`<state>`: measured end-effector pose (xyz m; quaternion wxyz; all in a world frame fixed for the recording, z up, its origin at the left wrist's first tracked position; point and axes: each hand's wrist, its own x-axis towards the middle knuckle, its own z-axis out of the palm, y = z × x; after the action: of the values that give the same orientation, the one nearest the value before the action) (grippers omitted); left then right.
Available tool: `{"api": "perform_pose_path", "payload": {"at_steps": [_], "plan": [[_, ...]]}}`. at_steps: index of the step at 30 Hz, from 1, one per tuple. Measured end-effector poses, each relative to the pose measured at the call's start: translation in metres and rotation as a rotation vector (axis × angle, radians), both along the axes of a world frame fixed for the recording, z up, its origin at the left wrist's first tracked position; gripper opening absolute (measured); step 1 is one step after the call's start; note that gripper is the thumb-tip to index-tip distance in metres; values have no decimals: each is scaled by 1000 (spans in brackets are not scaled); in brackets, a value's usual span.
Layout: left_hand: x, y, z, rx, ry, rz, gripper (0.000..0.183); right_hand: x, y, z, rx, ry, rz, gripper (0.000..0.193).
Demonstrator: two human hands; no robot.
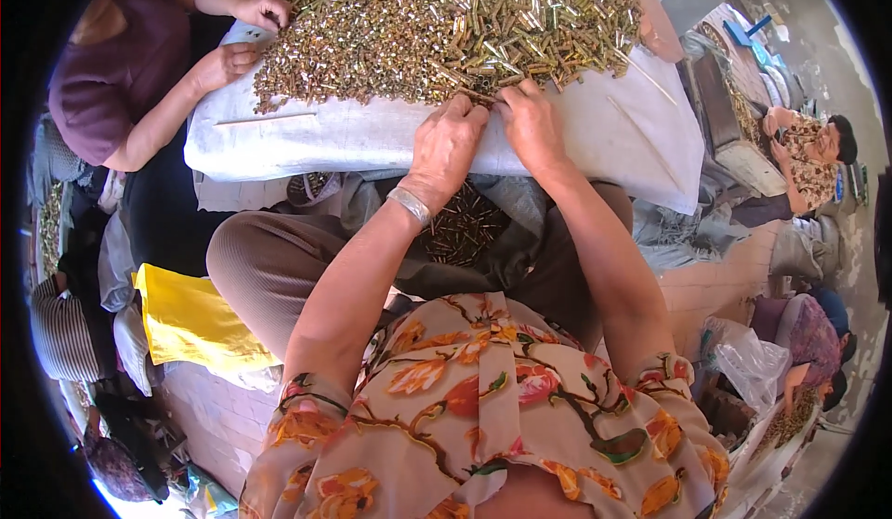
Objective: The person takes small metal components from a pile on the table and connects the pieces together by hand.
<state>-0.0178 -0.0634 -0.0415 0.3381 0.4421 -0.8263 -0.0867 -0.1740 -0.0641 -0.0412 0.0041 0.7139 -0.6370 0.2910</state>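
Note:
A wide heap of small brass-coloured metal pieces (pixel 520 17) covers the table, short bits on its left and longer thin tubes on its right. At the front edge of the heap my left hand (pixel 446 143) is closed in a pinch, a metal band on its wrist. Close beside it my right hand (pixel 532 131) is also pinched. A slim brass-coloured metal piece (pixel 481 98) shows between the fingertips of both hands, partly hidden by them. Below my hands, between my knees, an open grey sack (pixel 525 226) holds a load of darker metal pieces (pixel 460 226).
White sheeting (pixel 372 143) covers the table, with thin sticks (pixel 265 118) on it. At the left a person in a purple top (pixel 121 82) reaches to the heap. A yellow cloth (pixel 200 319) lies by my left knee. Other people sit at right, near a clear plastic bag (pixel 743 356).

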Motion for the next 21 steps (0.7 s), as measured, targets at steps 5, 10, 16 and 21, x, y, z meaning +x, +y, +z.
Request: {"api": "perform_pose_path", "payload": {"at_steps": [5, 10, 16, 21], "plan": [[1, 1, 0, 21, 100, 14, 9, -10, 16, 0, -99, -157, 5, 14], [-2, -7, 2, 93, 31, 19, 10, -20, 37, -2, -136, -473, 54, 11], [11, 22, 8, 256, 389, -28, 11, -8, 82, 24, 282, -872, -4, 18], [29, 72, 30, 864, 1073, -186, 11, 12, 125, 58, 364, -1010, 30, 17]]}}
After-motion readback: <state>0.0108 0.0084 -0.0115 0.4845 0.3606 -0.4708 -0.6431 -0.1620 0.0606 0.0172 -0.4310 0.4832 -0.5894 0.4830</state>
